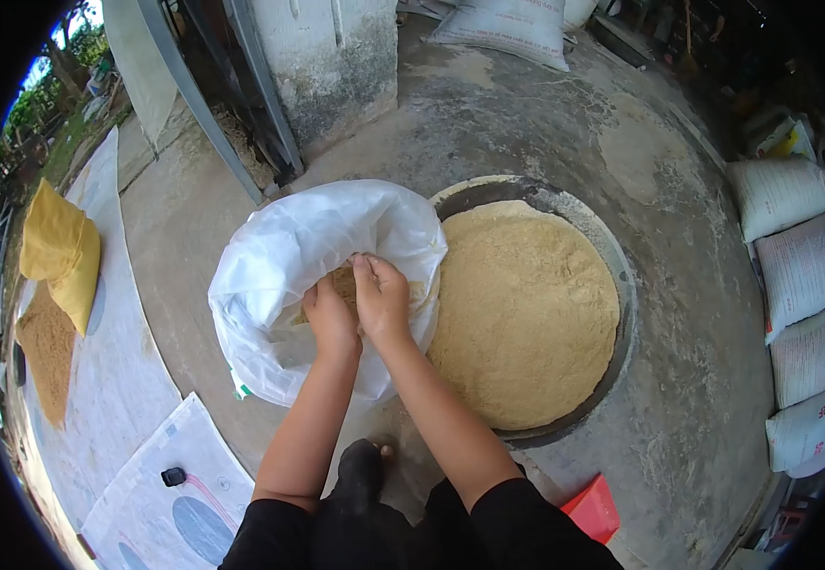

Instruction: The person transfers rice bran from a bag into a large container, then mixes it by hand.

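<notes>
Far left of the hands: yellow sack [63, 252], standing against a heap of brown granular material [47, 347] on a pale ground sheet [132, 285]. Nearer the grip, low on its left, a small black object [174, 477] on a printed white sheet [137, 513]; can't name the object from here.

At the grip: white plastic bag [265, 271], mouth wide, its walls standing around both hands. Left hand [334, 323] and right hand [384, 296] meet inside the mouth, cupped, thumbs uppermost. Brown loose material [344, 283] shows between them, in the bag. Fingers run out of sight below; I cannot tell whether either hand is closed on it.

Step in hand, as I judge it: gathering or working the loose stuff between the palms. Any lift from here would call for fingers pressed together underneath and wrists clear of the plastic.

Just right of the grip, beside the bag: round basin [624, 313] heaped with pale yellow meal [526, 313]. Below right, a red plastic object [593, 510], partly hidden by a sleeve. Far right, stacked printed sacks [805, 271].
</notes>
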Motion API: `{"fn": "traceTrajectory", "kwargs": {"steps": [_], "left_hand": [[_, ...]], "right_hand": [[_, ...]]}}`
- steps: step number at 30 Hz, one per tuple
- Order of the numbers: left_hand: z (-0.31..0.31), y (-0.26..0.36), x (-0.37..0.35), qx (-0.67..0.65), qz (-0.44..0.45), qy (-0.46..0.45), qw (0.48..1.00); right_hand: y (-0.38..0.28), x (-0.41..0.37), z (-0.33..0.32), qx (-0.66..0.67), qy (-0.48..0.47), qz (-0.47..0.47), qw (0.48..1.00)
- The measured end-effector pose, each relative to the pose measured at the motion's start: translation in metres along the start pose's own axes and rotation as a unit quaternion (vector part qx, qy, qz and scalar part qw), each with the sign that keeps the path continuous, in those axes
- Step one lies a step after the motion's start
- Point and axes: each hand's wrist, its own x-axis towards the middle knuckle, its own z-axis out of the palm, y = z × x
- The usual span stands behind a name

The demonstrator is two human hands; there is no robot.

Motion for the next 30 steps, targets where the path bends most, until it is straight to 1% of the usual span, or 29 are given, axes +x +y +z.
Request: {"fn": "traceTrajectory", "kwargs": {"steps": [2,3,5,6,8,9,11,12,13,14,15,16,17,18,19,20,22,24,26,27,28,29,30], "left_hand": [[0.008,0.001,-0.010,0.026,-0.008,-0.039,0.999],[0.014,-0.002,-0.017,0.026,-0.012,-0.049,0.998],[0.030,-0.013,-0.037,0.065,0.010,-0.061,0.996],[0.038,-0.021,-0.048,0.062,0.004,-0.075,0.995],[0.051,-0.042,-0.068,0.078,0.046,-0.174,0.981],[0.057,-0.050,-0.076,0.075,0.038,-0.187,0.979],[0.065,-0.063,-0.087,0.177,0.056,-0.275,0.943],[0.069,-0.070,-0.090,0.226,0.069,-0.315,0.919],[0.072,-0.080,-0.090,0.264,0.113,-0.333,0.898],[0.072,-0.088,-0.088,0.258,0.114,-0.343,0.896],[0.071,-0.094,-0.085,0.334,0.132,-0.373,0.855],[0.071,-0.101,-0.083,0.407,0.153,-0.399,0.807],[0.071,-0.110,-0.083,0.401,0.159,-0.407,0.805],[0.070,-0.119,-0.084,0.457,0.154,-0.405,0.777],[0.070,-0.123,-0.085,0.512,0.148,-0.401,0.745],[0.070,-0.125,-0.087,0.507,0.152,-0.405,0.746],[0.072,-0.127,-0.091,0.573,0.178,-0.410,0.687],[0.072,-0.125,-0.095,0.563,0.174,-0.420,0.690],[0.072,-0.117,-0.094,0.557,0.171,-0.427,0.692],[0.072,-0.109,-0.092,0.551,0.176,-0.461,0.673],[0.071,-0.100,-0.089,0.544,0.182,-0.494,0.653],[0.069,-0.092,-0.087,0.544,0.184,-0.490,0.655],[0.064,-0.083,-0.087,0.578,0.225,-0.479,0.622]], "right_hand": [[-0.005,0.002,-0.026,-0.011,-0.049,0.043,0.998],[-0.003,0.003,-0.040,-0.014,-0.039,0.042,0.998],[0.003,0.005,-0.073,0.052,-0.012,0.040,0.998],[0.002,0.008,-0.091,0.045,0.001,0.037,0.998],[-0.001,0.010,-0.133,0.026,0.069,0.064,0.995],[0.004,0.010,-0.151,0.019,0.083,0.062,0.994],[0.031,0.010,-0.185,-0.027,0.148,0.066,0.987],[0.042,0.008,-0.198,-0.031,0.156,0.063,0.985],[0.053,0.003,-0.211,-0.087,0.155,0.091,0.980],[0.064,-0.002,-0.223,-0.143,0.153,0.118,0.971],[0.075,-0.007,-0.233,-0.145,0.163,0.112,0.969],[0.083,-0.012,-0.241,-0.251,0.156,0.126,0.947],[0.092,-0.018,-0.249,-0.355,0.147,0.141,0.912],[0.091,-0.022,-0.254,-0.357,0.156,0.136,0.911],[0.088,-0.026,-0.258,-0.366,0.139,0.164,0.905],[0.087,-0.029,-0.261,-0.375,0.122,0.192,0.899],[0.089,-0.032,-0.265,-0.370,0.137,0.170,0.903],[0.089,-0.032,-0.265,-0.363,0.146,0.152,0.908],[0.085,-0.031,-0.262,-0.351,0.142,0.110,0.919],[0.083,-0.029,-0.259,-0.350,0.141,0.107,0.920],[0.080,-0.027,-0.257,-0.313,0.124,0.121,0.934],[0.078,-0.024,-0.255,-0.275,0.106,0.134,0.946],[0.072,-0.022,-0.252,-0.276,0.103,0.131,0.947]]}}
